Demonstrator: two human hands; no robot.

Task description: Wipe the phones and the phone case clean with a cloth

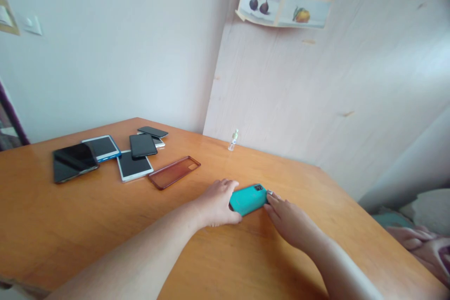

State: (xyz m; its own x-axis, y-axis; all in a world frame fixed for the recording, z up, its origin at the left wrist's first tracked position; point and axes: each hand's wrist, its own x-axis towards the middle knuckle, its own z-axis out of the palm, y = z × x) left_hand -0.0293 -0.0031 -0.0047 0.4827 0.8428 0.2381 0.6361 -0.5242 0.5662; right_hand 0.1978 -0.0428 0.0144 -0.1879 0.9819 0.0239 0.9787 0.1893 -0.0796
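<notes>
A teal smartphone [248, 200] lies back up on the wooden table, its dark camera block at the far right corner. My left hand [220, 204] is closed around the phone's left end, thumb on the near edge and fingers on the far edge. At the phone's right end is my right hand [284, 215], its fingers pressed together and pointing at the phone. A small pale grey bit shows at those fingertips, too small to name. To the left lies an empty reddish see-through phone case [175, 173].
Several tablets and phones lie at the left, among them a black tablet [74, 162], a white tablet [134, 167] and a black phone [142, 146]. A small clear bottle [232, 141] stands near the wall. Crumpled fabric [418, 243] is beyond the table's right edge [383, 221].
</notes>
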